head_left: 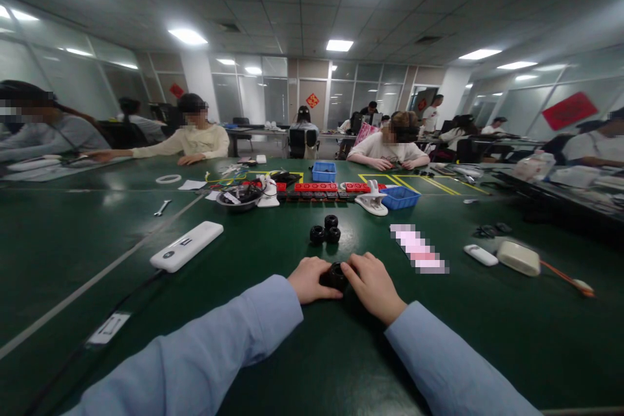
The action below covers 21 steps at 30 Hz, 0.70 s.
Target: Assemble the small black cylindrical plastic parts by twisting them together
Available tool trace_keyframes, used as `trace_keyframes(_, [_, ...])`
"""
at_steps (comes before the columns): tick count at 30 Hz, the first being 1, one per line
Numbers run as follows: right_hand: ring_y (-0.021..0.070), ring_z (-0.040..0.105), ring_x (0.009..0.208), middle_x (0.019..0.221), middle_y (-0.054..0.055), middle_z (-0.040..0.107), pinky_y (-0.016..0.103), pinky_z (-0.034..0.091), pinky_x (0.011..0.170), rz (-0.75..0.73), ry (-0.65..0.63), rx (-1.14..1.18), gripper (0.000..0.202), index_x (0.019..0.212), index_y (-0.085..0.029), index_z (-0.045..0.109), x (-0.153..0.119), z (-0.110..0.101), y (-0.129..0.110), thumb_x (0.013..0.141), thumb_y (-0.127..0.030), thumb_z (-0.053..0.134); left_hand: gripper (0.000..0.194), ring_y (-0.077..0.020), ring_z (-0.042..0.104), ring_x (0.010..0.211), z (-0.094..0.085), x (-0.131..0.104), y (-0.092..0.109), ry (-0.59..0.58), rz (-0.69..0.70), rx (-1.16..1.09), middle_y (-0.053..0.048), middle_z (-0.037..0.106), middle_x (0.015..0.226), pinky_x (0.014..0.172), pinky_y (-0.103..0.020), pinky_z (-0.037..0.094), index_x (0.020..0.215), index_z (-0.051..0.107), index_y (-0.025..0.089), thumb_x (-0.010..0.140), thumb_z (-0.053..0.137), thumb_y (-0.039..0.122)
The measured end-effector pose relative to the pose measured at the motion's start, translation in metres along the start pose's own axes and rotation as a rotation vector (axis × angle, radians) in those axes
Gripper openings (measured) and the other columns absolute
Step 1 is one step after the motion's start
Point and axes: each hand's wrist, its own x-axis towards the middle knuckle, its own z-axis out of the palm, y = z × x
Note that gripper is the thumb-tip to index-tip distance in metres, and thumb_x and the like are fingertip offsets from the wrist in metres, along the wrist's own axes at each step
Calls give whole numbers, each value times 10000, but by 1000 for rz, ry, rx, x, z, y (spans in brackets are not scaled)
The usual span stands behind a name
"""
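Note:
Both my hands rest on the green table (273,364) and meet around one small black round part (335,275). My left hand (309,279) grips its left side and my right hand (371,285) grips its right side; the fingers hide most of it. Just beyond, three more black round parts (326,230) lie in a loose cluster, apart from my hands. Light blue sleeves cover both my forearms.
A white power bank (186,245) lies to the left. Two blue bins (324,171), a red-and-black strip (316,190), a bowl (238,197) and white clips sit farther back. White devices (519,257) lie to the right. Other people sit around the table.

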Motion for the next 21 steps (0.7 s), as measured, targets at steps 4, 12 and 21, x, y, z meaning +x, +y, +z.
trace_keyframes(4, [183,506,739,735,27,585,287,354,658,26,18,26,251,783,-186,543,0,-1,1,894,-366,407,435,-214,563,824,-1,-1,1,-15,-7,12,-21,640,844,739,-306,398,876,633,193,650,647,565])
trace_keyframes(12, [212,512,819,854,57,585,341,402,724,-83,48,127,189,912,-166,549,-3,-4,-5,816,-329,534,435,-225,560,850,-2,-1,3,-25,-3,-2,-22,642,889,762,-327,395,943,628,213,665,637,547])
trace_keyframes(21, [214,493,859,885,52,578,357,405,764,-128,20,153,134,893,-181,572,-3,-6,-8,794,-271,581,410,-230,562,840,-2,-1,3,-29,-6,4,-22,640,863,752,-322,392,886,631,202,670,627,550])
